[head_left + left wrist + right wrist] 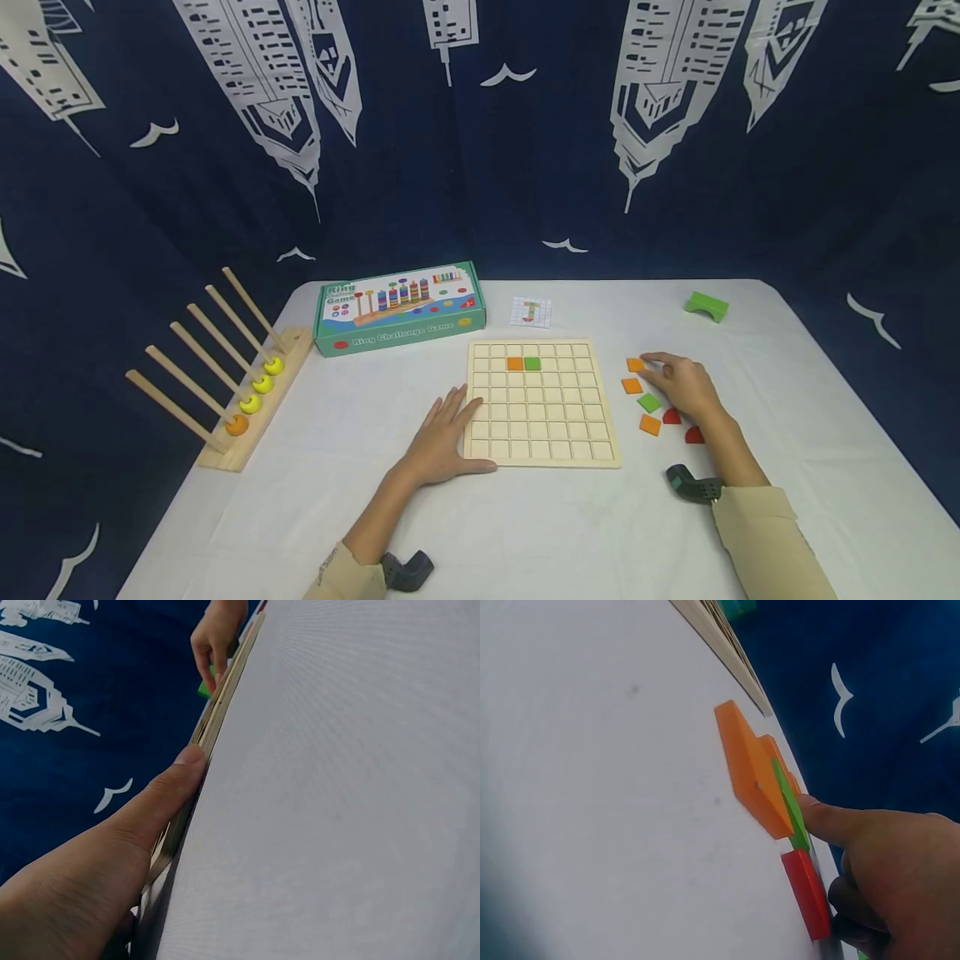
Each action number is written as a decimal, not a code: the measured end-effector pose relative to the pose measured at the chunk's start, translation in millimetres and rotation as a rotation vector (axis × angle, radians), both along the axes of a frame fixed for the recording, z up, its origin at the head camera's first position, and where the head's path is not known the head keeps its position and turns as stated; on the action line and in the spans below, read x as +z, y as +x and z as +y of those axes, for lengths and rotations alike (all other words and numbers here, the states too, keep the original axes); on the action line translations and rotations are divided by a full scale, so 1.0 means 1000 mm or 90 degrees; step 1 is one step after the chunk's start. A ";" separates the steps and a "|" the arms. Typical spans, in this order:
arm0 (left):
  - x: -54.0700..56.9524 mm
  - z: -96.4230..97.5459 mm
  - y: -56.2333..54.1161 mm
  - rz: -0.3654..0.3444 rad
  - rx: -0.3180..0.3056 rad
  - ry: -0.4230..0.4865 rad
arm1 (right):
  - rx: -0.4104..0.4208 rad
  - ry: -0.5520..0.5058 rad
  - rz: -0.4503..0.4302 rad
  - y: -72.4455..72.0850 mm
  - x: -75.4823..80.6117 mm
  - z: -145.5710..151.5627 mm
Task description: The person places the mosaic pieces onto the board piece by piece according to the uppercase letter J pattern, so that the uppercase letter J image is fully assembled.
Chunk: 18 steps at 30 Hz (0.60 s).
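Observation:
A wooden grid board (540,411) lies on the white table, with one orange tile (515,364) and one green tile (532,364) side by side in its second row. My left hand (444,442) rests spread at the board's left side, its thumb along the front edge; the left wrist view shows the thumb (176,776) against that edge. Right of the board, my right hand (684,385) pinches the farthest orange square tile (634,365) between thumb and forefinger. Nearer lie two more orange tiles (650,425), a green tile (649,402) and two red half-round pieces (694,435).
A small card with a gridded J (531,312) lies behind the board. Back left is a Ring Challenge Game box (401,312). On the left stands a wooden peg rack (258,433) with yellow and orange balls. A green arch block (707,306) sits at the back right.

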State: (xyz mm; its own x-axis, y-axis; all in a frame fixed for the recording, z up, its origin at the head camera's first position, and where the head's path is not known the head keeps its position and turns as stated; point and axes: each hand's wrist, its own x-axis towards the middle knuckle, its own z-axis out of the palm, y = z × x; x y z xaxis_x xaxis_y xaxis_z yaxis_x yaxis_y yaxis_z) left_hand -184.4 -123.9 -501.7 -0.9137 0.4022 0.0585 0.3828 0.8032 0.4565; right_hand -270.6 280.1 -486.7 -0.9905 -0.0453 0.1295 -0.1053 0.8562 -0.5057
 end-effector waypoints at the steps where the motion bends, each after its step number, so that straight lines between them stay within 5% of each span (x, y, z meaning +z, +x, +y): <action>1: 0.000 0.000 0.000 0.001 -0.001 0.002 | -0.001 0.002 0.006 0.001 0.000 0.000; 10: 0.002 0.002 0.001 0.001 -0.003 0.000 | -0.014 -0.003 0.046 0.008 0.001 -0.002; 18: 0.000 0.001 0.002 0.002 0.004 -0.014 | 0.022 -0.016 0.143 0.016 0.012 -0.026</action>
State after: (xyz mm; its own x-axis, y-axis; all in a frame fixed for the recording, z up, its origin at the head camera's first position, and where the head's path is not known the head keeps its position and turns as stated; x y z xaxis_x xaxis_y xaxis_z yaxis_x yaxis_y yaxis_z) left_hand -182.5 -122.4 -501.3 -0.9159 0.3978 0.0530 0.3794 0.8151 0.4379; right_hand -254.1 254.4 -474.6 -0.9345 -0.0722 0.3486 -0.2466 0.8375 -0.4877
